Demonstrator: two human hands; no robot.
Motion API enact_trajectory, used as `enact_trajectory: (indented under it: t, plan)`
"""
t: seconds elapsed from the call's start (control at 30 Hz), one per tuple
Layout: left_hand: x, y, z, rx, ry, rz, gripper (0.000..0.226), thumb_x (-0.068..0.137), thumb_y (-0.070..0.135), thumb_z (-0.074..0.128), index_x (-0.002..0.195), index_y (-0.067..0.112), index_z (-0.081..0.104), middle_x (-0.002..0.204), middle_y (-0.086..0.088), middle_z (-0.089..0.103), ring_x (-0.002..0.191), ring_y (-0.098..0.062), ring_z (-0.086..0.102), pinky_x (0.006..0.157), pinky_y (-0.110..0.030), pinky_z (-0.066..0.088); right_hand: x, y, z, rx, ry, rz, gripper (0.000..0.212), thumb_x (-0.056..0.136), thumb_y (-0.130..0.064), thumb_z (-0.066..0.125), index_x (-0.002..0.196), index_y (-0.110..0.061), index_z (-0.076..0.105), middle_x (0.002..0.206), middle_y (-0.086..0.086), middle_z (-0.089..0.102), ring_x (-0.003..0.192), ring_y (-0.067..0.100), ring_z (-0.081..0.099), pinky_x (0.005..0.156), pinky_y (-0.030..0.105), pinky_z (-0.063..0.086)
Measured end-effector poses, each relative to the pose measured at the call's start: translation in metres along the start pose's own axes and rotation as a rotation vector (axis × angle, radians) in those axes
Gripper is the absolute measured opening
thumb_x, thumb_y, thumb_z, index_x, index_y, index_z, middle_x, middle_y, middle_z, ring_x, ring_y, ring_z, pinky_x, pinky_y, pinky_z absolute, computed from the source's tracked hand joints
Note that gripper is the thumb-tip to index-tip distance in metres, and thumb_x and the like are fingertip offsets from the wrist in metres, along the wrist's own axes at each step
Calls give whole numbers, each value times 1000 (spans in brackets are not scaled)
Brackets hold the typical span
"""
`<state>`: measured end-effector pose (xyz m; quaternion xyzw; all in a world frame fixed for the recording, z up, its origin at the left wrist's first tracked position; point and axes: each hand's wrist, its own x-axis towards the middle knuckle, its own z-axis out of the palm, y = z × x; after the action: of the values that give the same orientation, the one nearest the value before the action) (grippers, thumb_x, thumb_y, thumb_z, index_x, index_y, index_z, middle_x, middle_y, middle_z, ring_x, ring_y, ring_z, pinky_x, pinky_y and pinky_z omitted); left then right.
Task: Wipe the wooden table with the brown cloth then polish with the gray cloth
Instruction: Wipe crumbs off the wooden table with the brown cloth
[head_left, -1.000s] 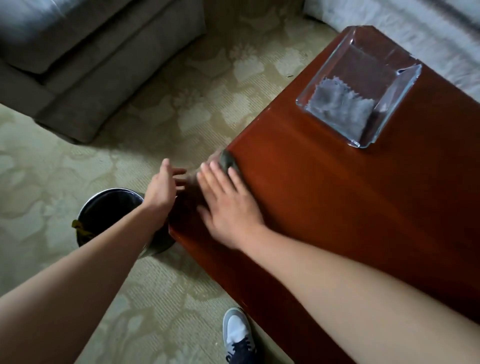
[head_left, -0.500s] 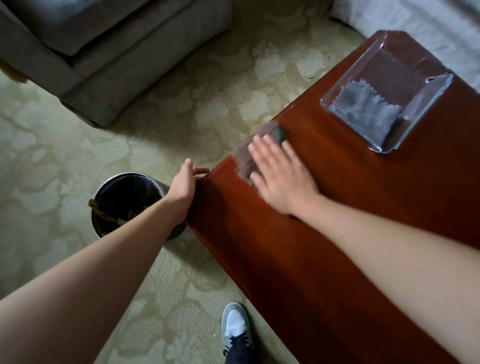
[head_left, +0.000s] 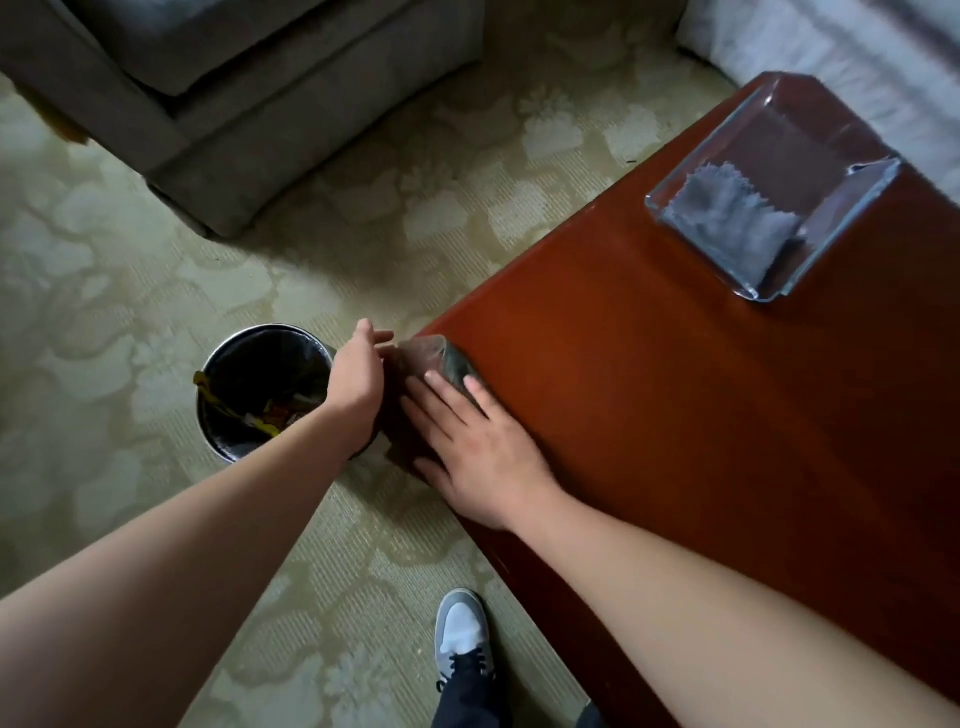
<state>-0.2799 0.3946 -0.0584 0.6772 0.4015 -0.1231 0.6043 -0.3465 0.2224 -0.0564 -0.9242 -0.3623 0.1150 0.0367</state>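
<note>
The reddish wooden table (head_left: 675, 395) fills the right side. My right hand (head_left: 478, 452) lies flat, fingers spread, pressing the brown cloth (head_left: 441, 358) onto the table's near-left corner; most of the cloth is hidden under the palm. My left hand (head_left: 358, 379) is cupped and open just off the table's edge, beside the cloth and above the bin. The gray cloth (head_left: 727, 218) lies inside a clear glass tray (head_left: 852, 208) near the table's far end.
A round black waste bin (head_left: 244, 395) with scraps stands on the patterned carpet left of the table corner. A gray sofa (head_left: 234, 104) is at the top left, a white fabric edge (head_left: 831, 47) at the top right. My shoe (head_left: 462, 634) is below.
My right hand slid the brown cloth back along the table's left edge to the near corner. My left hand stayed cupped beside the edge over the bin.
</note>
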Motion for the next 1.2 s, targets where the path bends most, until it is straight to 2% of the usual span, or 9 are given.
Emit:
enact_trajectory:
  t: [0.1,0.2,0.33,0.47,0.63,0.73,0.83,1.03,1.2]
  plan:
    - [-12,-11,15,375,109,200,52,105,49,29,136,18,58,142,-11,59,131,-29,52,115,-42,37,-43,31,6,-1,6,41,69,104,-50,32,164,-16,29,174,2,19,161,19,12,130,47,15]
    - [-38,-19,39,782,191,364,56,106,47,35,155,21,37,164,-10,32,151,-31,28,122,-49,23,-101,72,12,-10,36,398,69,105,-49,28,165,-15,26,174,3,17,161,21,15,129,50,19]
    - [-67,-34,58,999,208,497,65,104,45,39,162,23,20,172,-9,7,159,-27,1,124,-57,3,-176,120,12,93,49,976,74,105,-51,18,166,-10,18,174,12,17,161,28,13,129,54,17]
    - [-98,-54,66,1067,71,609,65,104,40,42,163,23,20,173,-10,-1,159,-24,-8,125,-57,-7,-209,100,17,195,50,1202,76,104,-50,16,165,-6,18,173,15,16,161,33,13,127,59,17]
    - [-130,-66,71,953,-17,729,44,99,17,51,142,17,56,163,-12,34,155,-30,21,122,-66,6,-201,-7,32,170,37,751,72,106,-49,24,166,-9,15,174,12,7,162,29,4,129,56,12]
    - [-153,-75,85,907,-87,842,40,94,17,50,131,14,64,152,-13,48,140,-35,42,118,-64,25,-222,-32,38,200,42,675,71,107,-51,26,167,-15,12,176,5,2,162,21,-5,130,51,10]
    - [-184,-96,118,977,-157,907,43,95,23,47,135,15,61,155,-13,45,144,-37,37,118,-62,26,-273,-29,50,180,34,724,71,108,-52,25,168,-18,8,176,1,-5,161,17,-12,130,49,8]
    - [-287,-177,221,1134,-274,989,53,105,31,45,157,20,38,169,-13,20,159,-27,8,124,-61,-1,-476,-14,84,244,36,972,69,110,-53,27,168,-18,12,176,1,4,162,17,-4,130,49,9]
    - [-389,-254,303,1200,-448,1163,54,107,40,33,159,23,33,171,-11,17,159,-24,3,126,-57,-1,-683,-22,118,289,-65,1333,71,109,-54,13,167,-13,16,175,6,4,162,23,1,129,53,18]
